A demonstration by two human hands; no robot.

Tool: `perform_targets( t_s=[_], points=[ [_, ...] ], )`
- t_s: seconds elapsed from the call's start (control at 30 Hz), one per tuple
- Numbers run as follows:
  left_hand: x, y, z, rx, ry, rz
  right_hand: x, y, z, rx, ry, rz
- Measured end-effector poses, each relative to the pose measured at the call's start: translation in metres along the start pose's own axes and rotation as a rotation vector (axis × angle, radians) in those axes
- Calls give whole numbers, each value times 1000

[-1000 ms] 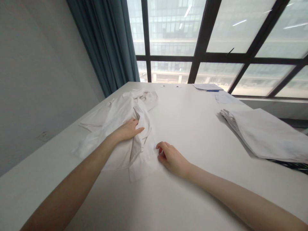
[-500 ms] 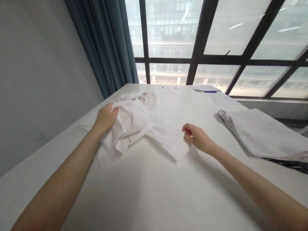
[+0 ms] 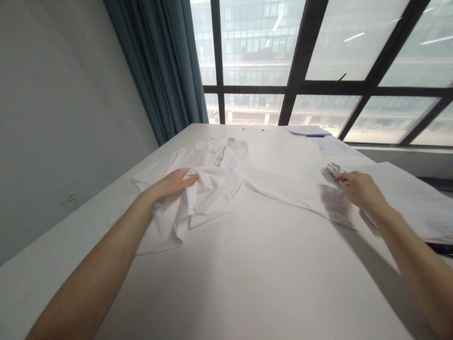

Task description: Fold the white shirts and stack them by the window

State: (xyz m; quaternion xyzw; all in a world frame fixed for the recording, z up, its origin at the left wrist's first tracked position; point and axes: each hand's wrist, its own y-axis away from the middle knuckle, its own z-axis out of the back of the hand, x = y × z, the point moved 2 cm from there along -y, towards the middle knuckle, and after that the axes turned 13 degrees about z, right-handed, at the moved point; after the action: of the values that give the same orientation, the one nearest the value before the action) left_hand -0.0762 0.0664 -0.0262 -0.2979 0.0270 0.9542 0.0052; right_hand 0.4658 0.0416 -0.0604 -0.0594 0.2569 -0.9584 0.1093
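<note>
A white long-sleeved shirt (image 3: 215, 184) lies rumpled on the white table, its collar end toward the far side. My left hand (image 3: 177, 182) is closed on a bunched part of the cloth, thumb on top, and folds hang from it. One sleeve (image 3: 283, 186) stretches out flat to the right. At the sleeve's far end, my right hand (image 3: 359, 189) has its fingers pinched together, seemingly on the cuff's upper edge, though the contact is blurred. Its shadow falls across the cuff.
Right of the sleeve lies a stack of folded white cloth (image 3: 399, 198), close to my right hand, with something black under its near edge. Papers (image 3: 338, 148) and a blue pen (image 3: 314, 135) lie at the far right of the table (image 3: 247, 283). A blue curtain (image 3: 163, 71) and windows stand behind.
My right hand has moved far to the right, drawing the sleeve out straight. My left hand, still gripping the cloth, has shifted slightly right and lower, and the shirt has spread flatter.
</note>
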Motion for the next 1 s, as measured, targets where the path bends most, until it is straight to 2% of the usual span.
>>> perform_targets(
  t_s=[0.1, 0.17, 0.27, 0.37, 0.43, 0.5, 0.6, 0.63, 0.67, 0.73, 0.8, 0.9, 1.0],
  points=[
    [-11, 6, -20, 183, -56, -35, 20, -3, -17, 7, -7, 76],
    [-21, 12, -32, 230, -60, -78, 44, -6, -27, 32, -70, 155],
    [-32, 19, -45, 304, -68, -162, 88, -4, -42, 121, -278, 296],
    [-32, 17, -48, 331, -71, -193, 120, 6, -53, 198, -356, 372],
    [-26, 11, -45, 266, -41, -211, 129, 11, -57, 205, -347, 387],
    [-15, 1, -39, 66, -71, -184, 131, 15, -57, 188, -339, 374],
    [11, -15, -27, -353, -279, -45, 129, 16, -58, 151, -341, 332],
    [22, -19, -24, -434, -348, 3, 128, 15, -59, 138, -345, 316],
    [34, -23, -21, -460, -398, 61, 127, 15, -60, 124, -352, 299],
    [59, -31, -18, -414, -424, 232, 123, 13, -61, 85, -372, 254],
    [81, -35, -17, -306, -367, 351, 115, 9, -59, 30, -389, 186],
    [102, -39, -16, -221, -306, 386, 91, 0, -46, -86, -381, 46],
    [108, -41, -17, -168, -333, 375, 53, -6, -27, -299, -328, -202]
  ],
)
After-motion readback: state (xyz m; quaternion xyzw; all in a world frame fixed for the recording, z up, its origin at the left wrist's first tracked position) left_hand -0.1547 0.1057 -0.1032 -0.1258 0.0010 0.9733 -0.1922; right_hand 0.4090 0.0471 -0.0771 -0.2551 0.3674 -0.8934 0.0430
